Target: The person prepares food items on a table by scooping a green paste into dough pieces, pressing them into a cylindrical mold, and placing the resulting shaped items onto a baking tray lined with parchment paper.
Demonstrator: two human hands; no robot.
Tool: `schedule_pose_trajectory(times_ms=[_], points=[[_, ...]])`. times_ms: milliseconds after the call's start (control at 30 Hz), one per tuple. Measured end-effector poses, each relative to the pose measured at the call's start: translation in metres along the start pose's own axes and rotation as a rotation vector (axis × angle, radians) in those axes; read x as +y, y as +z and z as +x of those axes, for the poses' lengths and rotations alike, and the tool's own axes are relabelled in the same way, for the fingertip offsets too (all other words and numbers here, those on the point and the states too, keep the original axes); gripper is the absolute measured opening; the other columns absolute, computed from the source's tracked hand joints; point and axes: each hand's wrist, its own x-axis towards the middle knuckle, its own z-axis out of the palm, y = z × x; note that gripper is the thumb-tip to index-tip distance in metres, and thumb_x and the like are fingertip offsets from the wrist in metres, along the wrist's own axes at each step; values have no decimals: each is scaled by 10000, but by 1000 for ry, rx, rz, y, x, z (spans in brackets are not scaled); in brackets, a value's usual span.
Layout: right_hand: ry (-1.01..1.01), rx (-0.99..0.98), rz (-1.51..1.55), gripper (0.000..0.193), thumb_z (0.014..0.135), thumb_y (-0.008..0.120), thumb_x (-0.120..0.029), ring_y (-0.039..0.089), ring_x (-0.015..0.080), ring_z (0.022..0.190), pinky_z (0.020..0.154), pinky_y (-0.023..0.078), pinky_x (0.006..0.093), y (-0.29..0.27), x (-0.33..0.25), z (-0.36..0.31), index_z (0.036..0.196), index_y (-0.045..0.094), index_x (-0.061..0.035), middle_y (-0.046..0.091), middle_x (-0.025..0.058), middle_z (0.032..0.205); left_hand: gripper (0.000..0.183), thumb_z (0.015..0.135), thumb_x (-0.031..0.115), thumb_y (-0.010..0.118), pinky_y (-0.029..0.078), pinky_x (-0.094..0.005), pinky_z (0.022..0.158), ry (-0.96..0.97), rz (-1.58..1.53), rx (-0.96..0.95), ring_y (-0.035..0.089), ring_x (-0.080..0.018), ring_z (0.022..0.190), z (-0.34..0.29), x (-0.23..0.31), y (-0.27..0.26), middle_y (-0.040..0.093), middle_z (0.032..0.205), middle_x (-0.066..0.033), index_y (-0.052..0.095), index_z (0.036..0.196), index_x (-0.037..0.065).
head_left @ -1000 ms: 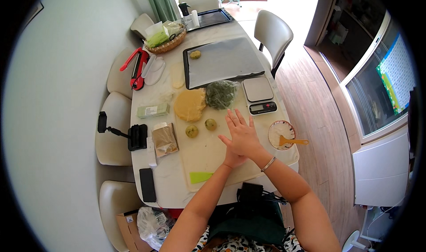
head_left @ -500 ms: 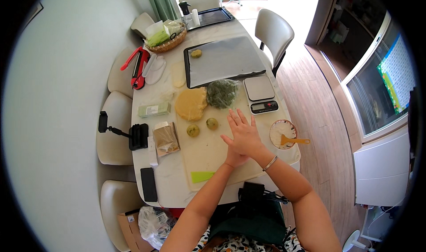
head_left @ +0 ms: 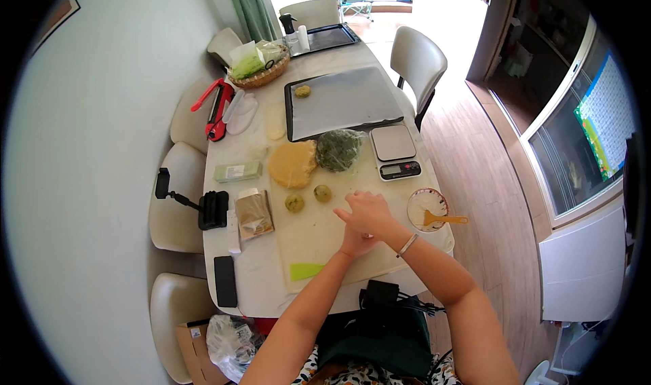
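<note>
Hands and dough pieces at the bench [head_left: 259, 278], seen from above. The right hand [head_left: 369, 212] lay across the left hand [head_left: 357, 244], palm facing down, its fingers bent and a metal bracelet [head_left: 407, 245] at its wrist. The left hand was largely covered; whether the pair clasped something between the palms could not be told. Both were poised over the cream mat [head_left: 315, 242]. Just beyond the fingers, toward the left, two speckled balls [head_left: 322, 193] sat near each other, apart. Farther off, a flattened yellow dough mass [head_left: 291, 164] lay against a dark green mass [head_left: 339, 149] covered in clear film. A green scraper [head_left: 305, 271] rested near the left forearm. At right stood a kitchen scale [head_left: 393, 143] and, nearer the person, a patterned bowl [head_left: 445, 203] of pale contents, an orange spatula [head_left: 447, 219] resting over its rim. Behind the dough, a dark tray [head_left: 290, 116] with a grey liner bore one speckled piece [head_left: 302, 92] near its far left corner. To the left lay a brown packet [head_left: 254, 214] and a pale green box [head_left: 237, 172].
</note>
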Motion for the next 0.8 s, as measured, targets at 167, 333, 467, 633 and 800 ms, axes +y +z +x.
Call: schedule_pose_trajectory(times_ms=[167, 333, 467, 633, 800], points=[[3, 178, 410, 595, 814, 539, -615, 620, 308, 880, 765, 480, 402, -11, 21, -1, 920, 652, -40, 649, 151, 907, 421, 689, 116, 742, 501, -305, 765, -134, -153, 6, 643, -189, 862, -5, -3, 2, 667, 951, -73, 597, 1073, 23], [143, -20, 339, 731, 755, 534, -721, 634, 258, 817, 693, 500, 344, -32, 41, -20, 840, 645, -3, 652, 164, 863, 338, 691, 72, 733, 498, -269, 730, -158, -226, 75, 620, -111, 804, -4, 7, 3, 662, 880, -43, 610, 1001, 17], [301, -242, 546, 799, 702, 531, -784, 629, 205, 773, 617, 497, 354, -38, 51, -36, 824, 642, -3, 640, 122, 809, 296, 695, 98, 736, 498, -274, 688, -55, -126, 53, 621, -110, 763, -2, 5, 4, 661, 835, -41, 621, 960, 33], [293, -432, 719, 720, 766, 532, -724, 597, 145, 765, 593, 474, 293, -20, 64, -40, 924, 657, -34, 620, 43, 801, 163, 699, 95, 733, 495, -260, 634, -52, -61, 87, 614, -87, 691, 3, -2, 8, 654, 752, -3, 645, 831, 56], [321, -365, 856, 687, 741, 601, -685, 593, 140, 773, 615, 468, 290, -9, 65, -45, 988, 627, -45, 613, 52, 865, 201, 680, 187, 769, 498, -293, 603, -2, 47, 69, 623, -160, 641, 4, 5, 4, 645, 705, -31, 641, 791, 77]])
